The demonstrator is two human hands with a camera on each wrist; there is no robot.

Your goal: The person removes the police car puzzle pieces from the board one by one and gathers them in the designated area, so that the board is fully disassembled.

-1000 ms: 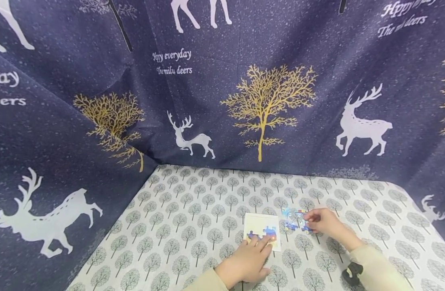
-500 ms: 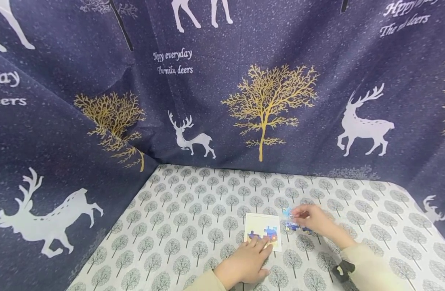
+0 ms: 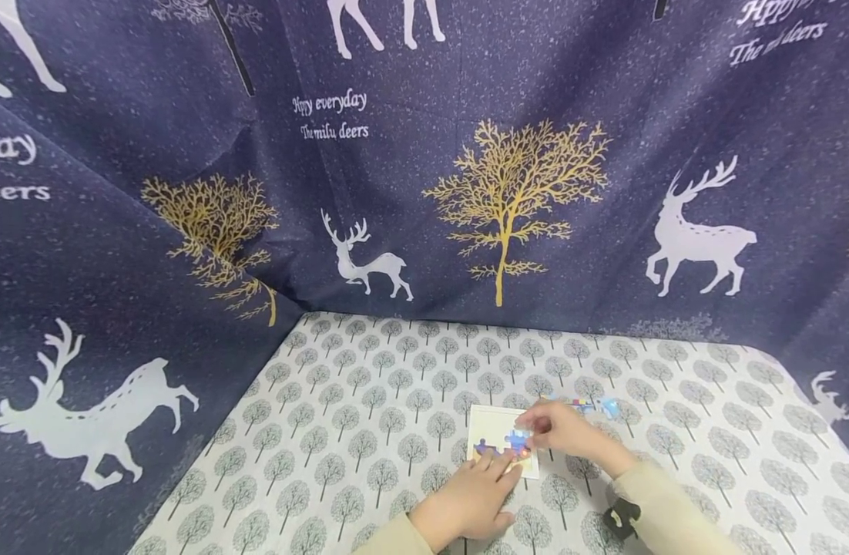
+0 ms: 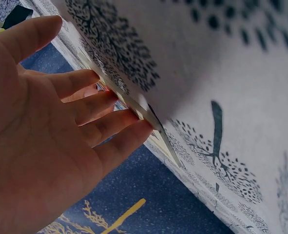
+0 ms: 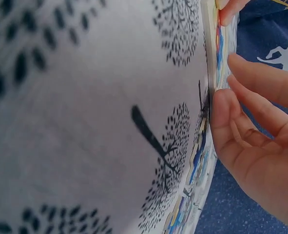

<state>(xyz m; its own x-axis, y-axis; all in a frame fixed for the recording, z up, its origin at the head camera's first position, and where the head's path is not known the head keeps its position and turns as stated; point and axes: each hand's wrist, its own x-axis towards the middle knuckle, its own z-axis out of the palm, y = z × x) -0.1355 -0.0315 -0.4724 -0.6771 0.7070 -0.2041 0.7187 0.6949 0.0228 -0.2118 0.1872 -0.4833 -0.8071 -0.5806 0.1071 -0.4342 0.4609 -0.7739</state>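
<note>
A square puzzle board (image 3: 490,420) with a pale base lies on the patterned cloth, part filled with blue and purple jigsaw pieces (image 3: 490,445). My left hand (image 3: 469,497) rests its spread fingers on the board's near part, and in the left wrist view those fingers (image 4: 122,134) lie along its edge. Over the board's right side is my right hand (image 3: 566,432), thumb and fingers bent in a pinch on a puzzle piece that they mostly hide. In the right wrist view the right thumb (image 5: 222,109) is right at the board's edge (image 5: 209,53).
Loose colourful puzzle pieces (image 3: 608,407) lie on the cloth beyond the right hand, partly hidden by it. The white cloth (image 3: 369,462) has a tree print. A dark blue curtain (image 3: 424,154) with deer and trees hangs behind the table and at its left.
My right hand has moved left from the loose pieces to the board's right side, uncovering a light blue piece at the right. My left hand has stayed on the board.
</note>
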